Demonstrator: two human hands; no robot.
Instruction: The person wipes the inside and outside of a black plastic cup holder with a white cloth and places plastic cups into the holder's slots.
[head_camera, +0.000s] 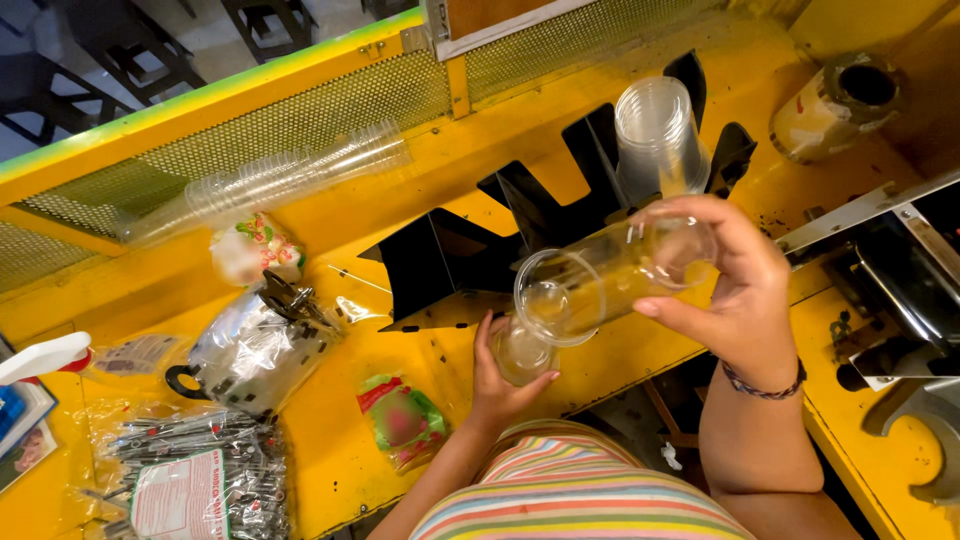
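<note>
My right hand (738, 290) grips a short stack of clear plastic cups (600, 280), held on its side with the open mouth facing me. Just below that mouth, my left hand (497, 378) is closed around one single clear cup (522, 350) that rests at the near edge of the yellow counter (330, 450). Behind both hands stands a black divided rack (470, 255), and an upright stack of clear cups (657, 135) sits in it at the right.
A long sleeve of clear cups (270, 180) lies against the mesh back wall. Left on the counter are a clear bag with a black clip (255, 345), a pack of straws (190, 470), small sweet packets (402, 420). A tape roll (835, 105) and a metal machine (900, 280) are at right.
</note>
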